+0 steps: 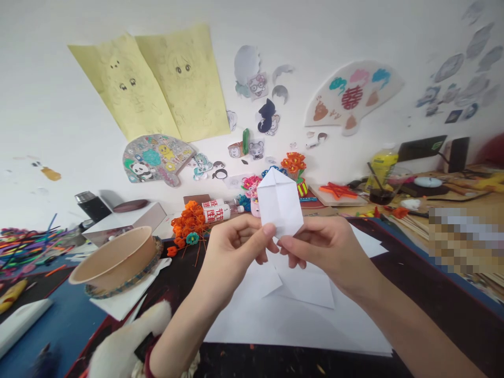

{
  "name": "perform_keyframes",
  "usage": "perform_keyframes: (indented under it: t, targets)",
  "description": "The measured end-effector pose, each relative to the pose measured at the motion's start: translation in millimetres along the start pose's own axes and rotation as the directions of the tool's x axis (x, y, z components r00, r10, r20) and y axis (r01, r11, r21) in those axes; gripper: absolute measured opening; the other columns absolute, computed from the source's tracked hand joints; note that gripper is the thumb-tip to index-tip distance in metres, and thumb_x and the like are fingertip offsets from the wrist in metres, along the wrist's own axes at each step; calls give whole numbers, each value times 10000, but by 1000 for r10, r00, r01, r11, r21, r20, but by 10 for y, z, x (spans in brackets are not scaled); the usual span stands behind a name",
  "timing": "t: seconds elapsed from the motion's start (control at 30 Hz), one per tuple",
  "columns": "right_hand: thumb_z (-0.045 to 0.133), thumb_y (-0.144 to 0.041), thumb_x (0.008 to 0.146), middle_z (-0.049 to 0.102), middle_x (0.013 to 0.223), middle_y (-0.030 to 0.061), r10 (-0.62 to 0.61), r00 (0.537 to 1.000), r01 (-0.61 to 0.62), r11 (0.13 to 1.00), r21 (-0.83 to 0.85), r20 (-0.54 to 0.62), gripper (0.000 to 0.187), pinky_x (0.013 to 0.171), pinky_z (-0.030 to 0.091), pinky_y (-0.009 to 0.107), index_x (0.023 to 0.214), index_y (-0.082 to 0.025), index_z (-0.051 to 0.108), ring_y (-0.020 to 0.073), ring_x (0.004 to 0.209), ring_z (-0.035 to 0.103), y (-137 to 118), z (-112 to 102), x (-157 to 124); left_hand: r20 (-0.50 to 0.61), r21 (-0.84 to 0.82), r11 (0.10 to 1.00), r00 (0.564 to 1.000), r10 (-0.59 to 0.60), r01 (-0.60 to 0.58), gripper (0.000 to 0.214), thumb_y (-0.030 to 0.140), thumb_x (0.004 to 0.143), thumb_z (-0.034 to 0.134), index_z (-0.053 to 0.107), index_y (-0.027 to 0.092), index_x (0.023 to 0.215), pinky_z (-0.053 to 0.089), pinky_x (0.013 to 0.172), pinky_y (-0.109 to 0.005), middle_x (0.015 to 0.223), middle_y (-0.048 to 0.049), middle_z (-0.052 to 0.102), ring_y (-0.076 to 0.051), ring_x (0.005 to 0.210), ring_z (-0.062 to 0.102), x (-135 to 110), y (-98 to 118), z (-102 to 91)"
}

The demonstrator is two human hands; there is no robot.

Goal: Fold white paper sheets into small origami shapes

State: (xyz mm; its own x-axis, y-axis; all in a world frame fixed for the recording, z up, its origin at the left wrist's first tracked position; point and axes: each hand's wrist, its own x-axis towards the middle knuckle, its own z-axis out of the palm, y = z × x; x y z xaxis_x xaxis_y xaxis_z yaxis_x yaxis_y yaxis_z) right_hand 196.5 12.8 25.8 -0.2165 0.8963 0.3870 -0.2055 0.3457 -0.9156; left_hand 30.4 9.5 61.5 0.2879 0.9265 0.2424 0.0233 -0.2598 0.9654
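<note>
A small piece of folded white paper [281, 205] is held up over the desk, its top coming to a point and crease lines showing on its face. My left hand [246, 239] pinches its lower left edge between thumb and fingers. On the lower right corner, my right hand [315, 241] grips it the same way, the two thumbs close together. Beneath both hands lie loose white sheets [307, 286] on top of a larger white sheet [236, 320].
At left stands a round tan bowl [118, 260]. Orange craft flowers [185, 223] and a white-labelled bottle [214, 210] lie behind my left hand. A cup of dark liquid [381, 194] and a yellow bottle [384, 165] are at back right. White plush [129, 341] lies by my left forearm.
</note>
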Motion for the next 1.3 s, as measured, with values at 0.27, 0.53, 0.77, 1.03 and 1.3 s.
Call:
perform_keyframes:
  t: [0.27, 0.53, 0.77, 1.03, 1.3]
  targets:
    - [686, -172, 809, 688, 678, -9, -20, 998, 17, 999, 48, 54, 69, 465, 480, 142, 775, -202, 737, 73, 533, 603, -15, 26, -9, -26, -11, 1000, 999, -21, 21, 202, 271, 768, 728, 619, 133, 669, 410, 499, -164, 593, 6, 638, -69, 532, 512, -3, 7, 18]
    - [683, -183, 814, 678, 683, 0, 19, 997, -28, 992, 124, 74, 73, 443, 455, 145, 769, -191, 739, 65, 500, 591, 23, 24, 3, 15, -14, 1000, 1000, -10, 10, 163, 210, 750, 736, 626, 127, 662, 421, 505, -171, 603, 3, 645, -73, 526, 521, -6, 15, -24]
    - [664, -218, 838, 664, 685, 5, 53, 991, -71, 986, 154, 120, 113, 455, 452, 156, 758, -179, 734, 71, 516, 590, 42, 8, 19, 29, -36, 999, 1000, -11, 12, 171, 224, 767, 723, 631, 121, 666, 428, 505, -162, 598, 2, 639, -69, 532, 527, -9, 19, -23]
    - [680, -267, 830, 657, 654, 12, 24, 998, -27, 998, 57, 54, 161, 461, 453, 176, 722, -156, 725, 87, 528, 592, 33, -4, 31, 23, -21, 1000, 999, -23, 23, 214, 277, 792, 703, 620, 123, 667, 424, 507, -166, 605, -3, 638, -67, 534, 521, -3, 13, -44]
    - [700, -262, 816, 653, 617, 0, 20, 998, -24, 997, 73, 61, 148, 460, 457, 163, 705, -168, 727, 80, 519, 587, 50, -5, 23, 32, -17, 999, 999, -43, 43, 193, 248, 786, 704, 625, 125, 662, 421, 505, -163, 597, 4, 632, -61, 525, 511, -3, 10, -63]
